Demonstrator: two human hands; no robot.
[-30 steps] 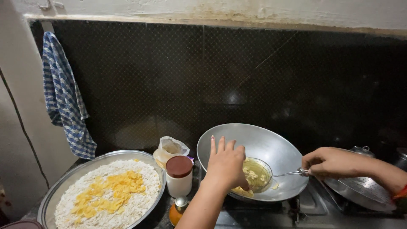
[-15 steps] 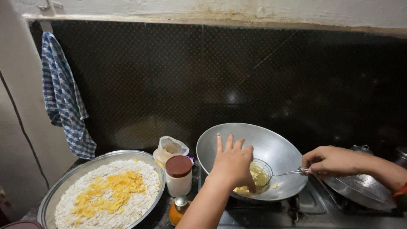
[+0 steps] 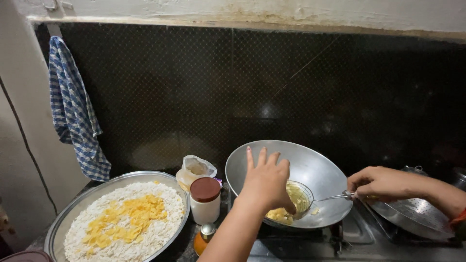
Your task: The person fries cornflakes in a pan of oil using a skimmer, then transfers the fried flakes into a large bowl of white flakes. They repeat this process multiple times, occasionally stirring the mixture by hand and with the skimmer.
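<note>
Head view: left hand spread wide over wok, hiding strainer; right hand's grip holds its handle.

Home kitchen: steel wok on gas stove, dark tiled backsplash, hanging checked dish towel.

Three packages stand between the tray and the wok: a white cylindrical jar with a brown lid; behind it, a clear open plastic bag; in front, a small orange bottle with a metallic cap.
</note>
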